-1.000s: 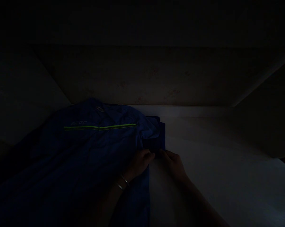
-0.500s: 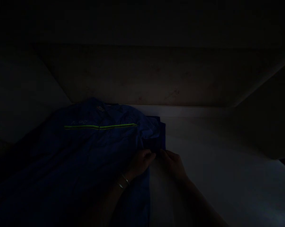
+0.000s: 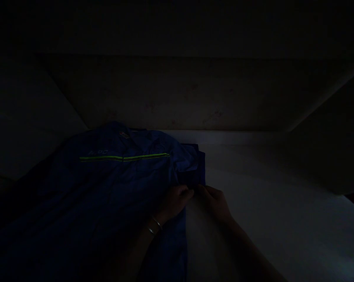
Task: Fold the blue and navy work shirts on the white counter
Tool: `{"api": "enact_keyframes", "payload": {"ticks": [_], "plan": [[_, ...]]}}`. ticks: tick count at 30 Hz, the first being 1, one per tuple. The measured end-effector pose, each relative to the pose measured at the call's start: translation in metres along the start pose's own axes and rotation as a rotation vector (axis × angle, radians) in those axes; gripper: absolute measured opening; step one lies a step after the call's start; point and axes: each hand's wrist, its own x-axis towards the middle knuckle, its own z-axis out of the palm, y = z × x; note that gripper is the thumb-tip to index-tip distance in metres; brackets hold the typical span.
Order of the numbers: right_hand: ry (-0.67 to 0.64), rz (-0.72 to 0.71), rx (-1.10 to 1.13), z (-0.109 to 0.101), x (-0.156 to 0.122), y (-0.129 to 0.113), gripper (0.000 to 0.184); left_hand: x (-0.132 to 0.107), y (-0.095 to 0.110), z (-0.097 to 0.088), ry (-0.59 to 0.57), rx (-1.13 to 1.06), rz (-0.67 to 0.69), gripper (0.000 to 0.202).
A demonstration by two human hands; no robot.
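Note:
A dark blue jacket (image 3: 124, 180) with a yellow-green stripe across its chest lies spread over a pale surface. Beyond its right shoulder a darker blue piece of cloth (image 3: 202, 166), which looks like part of a sleeve, sticks out. My left hand (image 3: 177, 197), bracelets at its wrist, is closed at the lower edge of that cloth. Facing it, my right hand (image 3: 213, 197) pinches the cloth's lower right corner. Both sets of fingertips nearly meet. The picture is very dark, so the exact folds between the fingers are hard to make out.
The pale surface (image 3: 253, 188) extends right of the jacket. A low light strip (image 3: 232, 137) runs along the back, below a brownish, faintly patterned panel (image 3: 171, 94). Dark side walls stand left and right.
My right hand's fingertips have shifted slightly left, closer to my left hand. Both hands keep hold of the cloth, and the jacket lies as before. The picture is a little darker.

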Motion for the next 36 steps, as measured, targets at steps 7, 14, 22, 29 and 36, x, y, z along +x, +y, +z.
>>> {"api": "enact_keyframes", "payload": {"ticks": [7,14,22,29,36], "plan": [[0.004,0.004,-0.007,0.0003,0.0002,0.0012,0.053,-0.0004,0.0015,-0.0004,-0.001,0.009,0.005,0.037],[-0.002,-0.003,-0.04,0.0001,-0.0007,-0.0029,0.052,0.0001,-0.0011,-0.0002,-0.008,0.05,0.029,0.036],[-0.001,0.003,-0.023,0.0002,0.0006,0.0004,0.052,-0.0014,0.0013,0.0002,-0.003,0.034,0.026,0.036],[0.007,-0.021,-0.029,-0.0004,-0.001,-0.0036,0.05,-0.0014,0.0018,0.0,-0.008,0.065,0.023,0.036],[0.014,-0.007,-0.028,0.0008,-0.0005,-0.0025,0.053,-0.0008,-0.0009,0.0005,-0.006,0.069,0.031,0.037]]}}
